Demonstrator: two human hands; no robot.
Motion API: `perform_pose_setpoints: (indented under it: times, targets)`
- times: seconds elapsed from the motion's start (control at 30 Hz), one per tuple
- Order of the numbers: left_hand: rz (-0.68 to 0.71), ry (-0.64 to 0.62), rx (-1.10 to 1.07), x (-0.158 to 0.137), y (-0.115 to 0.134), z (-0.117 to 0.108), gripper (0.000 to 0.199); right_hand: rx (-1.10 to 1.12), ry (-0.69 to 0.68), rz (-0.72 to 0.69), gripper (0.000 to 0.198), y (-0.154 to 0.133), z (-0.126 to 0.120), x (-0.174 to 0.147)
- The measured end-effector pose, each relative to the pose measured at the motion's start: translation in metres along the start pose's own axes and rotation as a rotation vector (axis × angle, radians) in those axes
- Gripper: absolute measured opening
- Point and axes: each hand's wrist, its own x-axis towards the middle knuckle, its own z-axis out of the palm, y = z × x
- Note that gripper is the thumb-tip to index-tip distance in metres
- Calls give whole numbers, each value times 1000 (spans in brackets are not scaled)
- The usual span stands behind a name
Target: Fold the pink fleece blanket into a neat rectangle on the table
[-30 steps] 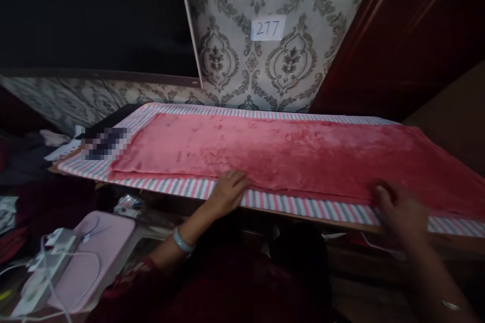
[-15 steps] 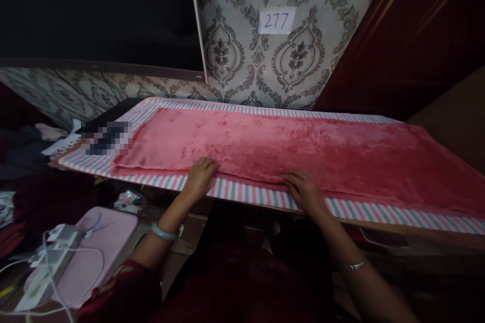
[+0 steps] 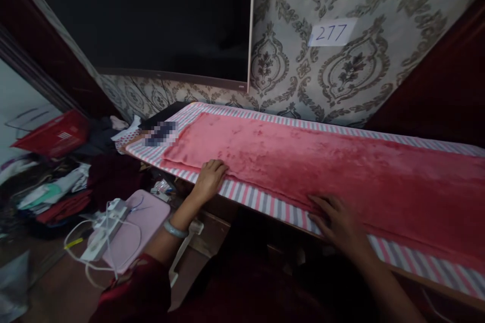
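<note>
A folded plush pink-red blanket [image 3: 273, 161] lies lengthwise over a striped sheet [image 3: 261, 202] on a long table. At the near edge of its left part, my left hand [image 3: 210, 179] is closed on the blanket, fingers on top and thumb hidden from view. Farther right, my right hand [image 3: 337, 217] has its fingers on top of the same edge and its thumb below, taking the folded layers between them. The blanket's right end runs out of view.
A large television [image 3: 159, 20] hangs above the table's left part. A dark flat object [image 3: 166, 113] lies at the table's left end. Below left, a power strip [image 3: 104, 229] with loose cables rests on a pink stool [image 3: 151, 207]. Heaped clothes and a red basket [image 3: 56, 133] are beyond.
My view has swung to the left, so the clothes and red basket now show. My right hand sits farther along the near edge from my left; both stay at the blanket.
</note>
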Motion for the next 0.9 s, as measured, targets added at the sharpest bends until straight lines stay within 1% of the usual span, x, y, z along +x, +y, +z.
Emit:
perform_pose_setpoints:
  times: [0.17,0.3,0.43,0.5,0.53,0.6,0.67,0.7,0.73,0.77,0.8,0.83,0.9]
  targets:
    - [-42,-1,22,-2,-21,1,25,42,28,17,29,2,6,6]
    - [-24,-53,-5,-6,-26,1,24,115,71,43,31,2,4,6]
    - [27,-36,-140,-16,-27,-11,21,143,89,26,26,5,3,0]
    - [-4,8,-203,-20,-35,-20,23,130,78,18,25,9,5,-4]
    - [-57,45,-207,-21,-42,-25,23,122,71,17,25,11,6,-5]
    - [-248,141,-140,-24,-64,-37,22,115,58,22,26,16,10,-8]
    - [-534,215,-27,-26,-93,-50,25,125,48,37,29,19,13,-10]
    - [-694,220,8,-27,-108,-56,29,131,39,50,31,20,15,-10]
    - [-838,199,17,-28,-122,-62,33,137,28,69,33,21,16,-11]
    - [-951,158,-1,-27,-135,-67,36,140,18,87,35,21,16,-11]
    - [-1029,104,-37,-26,-146,-70,38,141,9,103,36,21,17,-11]
    - [-1076,49,-81,-25,-156,-73,40,140,4,115,37,21,17,-11]
    - [-1117,-42,-149,-19,-172,-75,43,143,2,128,38,20,16,-11]
